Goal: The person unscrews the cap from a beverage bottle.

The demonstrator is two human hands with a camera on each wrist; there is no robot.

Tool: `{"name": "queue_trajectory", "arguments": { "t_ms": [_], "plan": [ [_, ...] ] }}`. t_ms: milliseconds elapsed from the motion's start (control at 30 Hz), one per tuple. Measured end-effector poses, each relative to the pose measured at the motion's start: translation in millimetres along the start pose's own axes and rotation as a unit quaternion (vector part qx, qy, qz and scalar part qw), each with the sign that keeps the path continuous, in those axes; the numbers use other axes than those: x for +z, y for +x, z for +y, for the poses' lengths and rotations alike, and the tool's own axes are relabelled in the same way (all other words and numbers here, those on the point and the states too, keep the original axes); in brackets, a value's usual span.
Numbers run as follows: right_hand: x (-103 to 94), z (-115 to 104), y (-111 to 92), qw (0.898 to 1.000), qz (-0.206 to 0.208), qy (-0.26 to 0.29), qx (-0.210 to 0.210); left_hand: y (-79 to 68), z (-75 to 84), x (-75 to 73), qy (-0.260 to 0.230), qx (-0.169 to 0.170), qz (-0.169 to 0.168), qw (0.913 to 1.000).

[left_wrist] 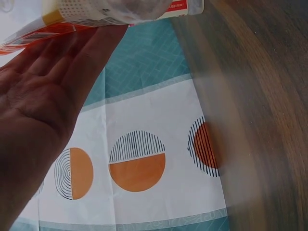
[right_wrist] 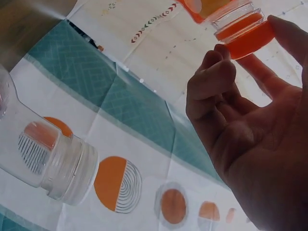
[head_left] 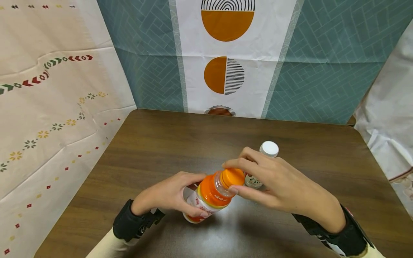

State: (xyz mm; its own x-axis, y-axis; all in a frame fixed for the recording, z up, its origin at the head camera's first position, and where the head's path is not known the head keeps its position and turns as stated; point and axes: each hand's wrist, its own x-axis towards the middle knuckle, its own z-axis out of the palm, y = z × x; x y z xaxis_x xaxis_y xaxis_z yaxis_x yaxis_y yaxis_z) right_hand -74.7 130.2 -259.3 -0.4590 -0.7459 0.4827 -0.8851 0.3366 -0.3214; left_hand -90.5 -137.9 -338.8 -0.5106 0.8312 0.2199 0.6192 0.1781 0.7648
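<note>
Left hand [head_left: 166, 193] grips a tilted bottle [head_left: 211, 191], likely light, slick plastic, best held mid-body; right hand [head_left: 277, 182] pinches its orange cap [head_left: 233, 177].

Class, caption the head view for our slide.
Left hand holds a tilted orange-and-white plastic bottle; right hand pinches its round orange cap.
</note>
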Motion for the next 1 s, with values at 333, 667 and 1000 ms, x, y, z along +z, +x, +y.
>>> {"name": "queue_trajectory", "arguments": {
  "t_ms": [333, 667, 1000],
  "plan": [
    [-2.6, -5, 0, 0.997, -0.007, -0.036, 0.069, -1.4, -2.3, 1.9, 0.014, -0.016, 0.019, 0.9996],
    [-3.3, -12, 9, 0.978, 0.045, -0.064, 0.192, -4.6, -19.4, 5.7, 0.073, -0.068, 0.073, 0.9923],
    [9.1, -18, 21, 0.966, 0.040, -0.069, 0.244, -4.2, -20.6, 6.2, 0.129, -0.094, 0.107, 0.9813]
  ]
}}
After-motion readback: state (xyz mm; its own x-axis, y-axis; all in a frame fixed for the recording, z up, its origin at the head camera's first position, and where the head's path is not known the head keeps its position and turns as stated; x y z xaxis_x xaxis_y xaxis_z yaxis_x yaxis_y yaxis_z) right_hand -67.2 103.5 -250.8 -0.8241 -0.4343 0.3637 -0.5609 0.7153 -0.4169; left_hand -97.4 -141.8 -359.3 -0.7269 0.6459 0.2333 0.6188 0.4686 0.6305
